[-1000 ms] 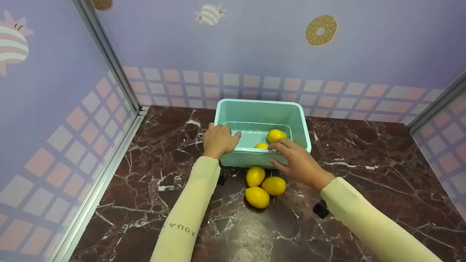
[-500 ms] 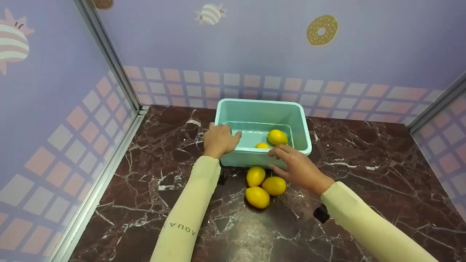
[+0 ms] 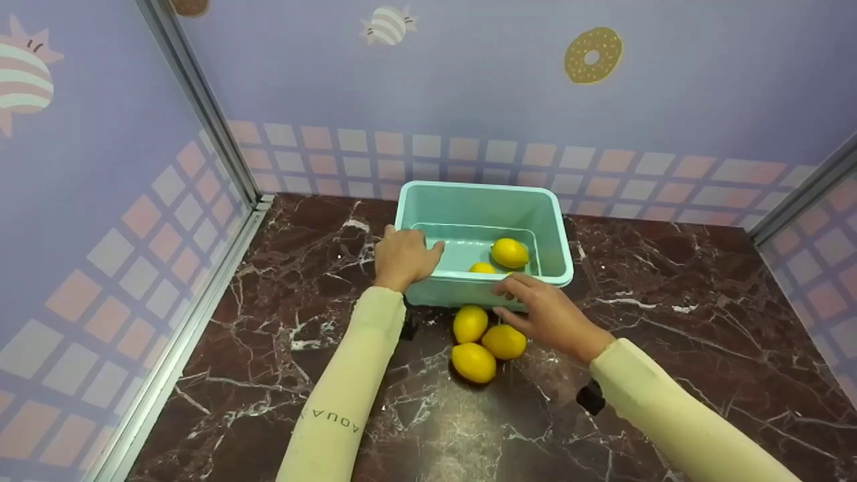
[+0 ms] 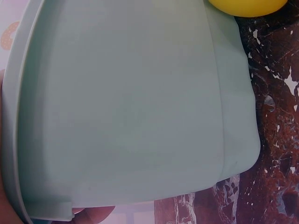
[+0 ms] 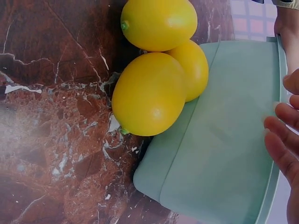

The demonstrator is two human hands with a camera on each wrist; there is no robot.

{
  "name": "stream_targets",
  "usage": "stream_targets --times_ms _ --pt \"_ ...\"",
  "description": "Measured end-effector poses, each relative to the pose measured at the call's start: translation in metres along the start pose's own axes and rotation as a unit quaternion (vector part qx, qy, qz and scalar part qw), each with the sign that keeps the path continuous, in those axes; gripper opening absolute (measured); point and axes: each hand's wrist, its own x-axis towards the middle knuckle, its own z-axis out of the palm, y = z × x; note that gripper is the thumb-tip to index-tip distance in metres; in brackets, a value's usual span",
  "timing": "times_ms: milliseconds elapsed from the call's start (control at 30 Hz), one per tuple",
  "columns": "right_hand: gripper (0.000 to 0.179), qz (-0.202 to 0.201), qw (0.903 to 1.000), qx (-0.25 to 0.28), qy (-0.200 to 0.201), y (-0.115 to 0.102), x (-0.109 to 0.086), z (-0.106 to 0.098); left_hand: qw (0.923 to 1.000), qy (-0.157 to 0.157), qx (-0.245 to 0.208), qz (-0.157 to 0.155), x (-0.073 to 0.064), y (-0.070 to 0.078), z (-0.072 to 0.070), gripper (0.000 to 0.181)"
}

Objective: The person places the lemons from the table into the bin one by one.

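A light green plastic bin (image 3: 442, 292) stands near the back wall. Inside it lie two lemons, one whole in view (image 3: 510, 253) and one partly hidden by the front wall (image 3: 482, 268). My left hand (image 3: 403, 258) holds the bin's rim at the front left corner, its thumb over the inside. Close to the front right rim is my right hand (image 3: 552, 311), fingers loosely bent and holding nothing, as the right wrist view shows by its fingers (image 5: 282, 135). In front of the bin three lemons sit together: the back one (image 3: 471, 325), the right one (image 3: 503, 342) and the nearest one (image 3: 474, 363).
The counter (image 3: 321, 395) is dark red marble-patterned. A purple back wall (image 3: 469, 80) with candy and doughnut prints rises close behind the bin. Side panels stand left and right, with a metal rail (image 3: 181, 341) along the left edge.
My right hand has drawn back and down slightly, from over the bin's front rim toward me. The left hand, the bin and the lemons on the counter stay in place.
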Motion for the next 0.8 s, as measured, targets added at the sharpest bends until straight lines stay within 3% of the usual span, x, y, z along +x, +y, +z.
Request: stream_targets --times_ms 800 --pt "0.023 -0.030 0.9993 -0.013 -0.016 0.004 -0.011 0.009 1.0000 0.007 -0.001 0.003 0.000 -0.001 0.001 0.050"
